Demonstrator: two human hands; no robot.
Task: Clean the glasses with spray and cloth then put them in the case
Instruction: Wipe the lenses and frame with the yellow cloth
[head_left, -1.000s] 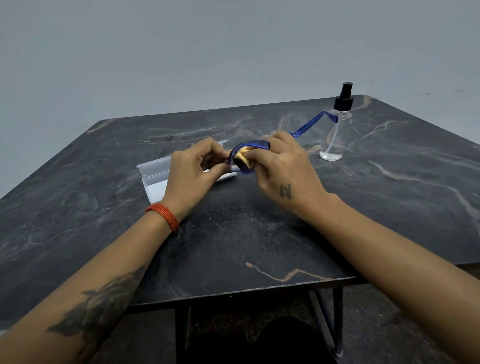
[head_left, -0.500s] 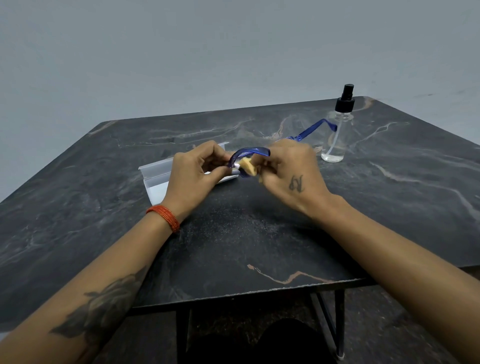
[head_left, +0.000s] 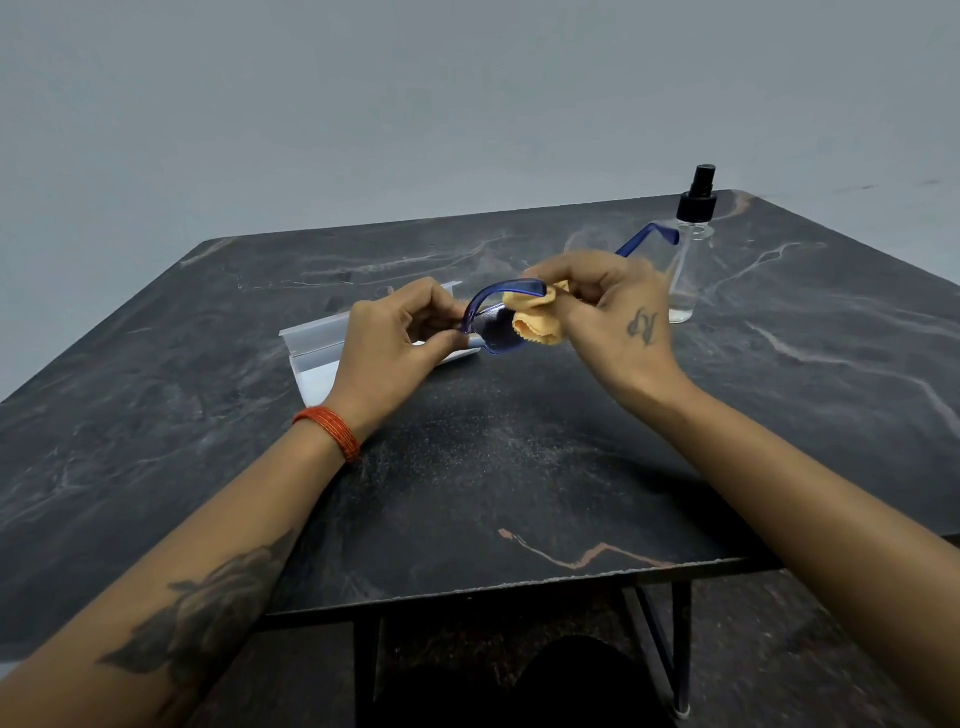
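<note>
The dark marble counter (head_left: 519, 493) carries a white case (head_left: 322, 358), lying open behind the left hand (head_left: 400, 348). That hand's grip is pinched on the blue glasses (head_left: 493, 322), held above the counter's middle. The right hand (head_left: 613, 306) grips an orange cloth (head_left: 535, 322) against the lens. The spray bottle (head_left: 688, 260) stands far right.

Near table (head_left: 493, 493) lies bare; spray bottle (head_left: 688, 270) stands far right.
</note>
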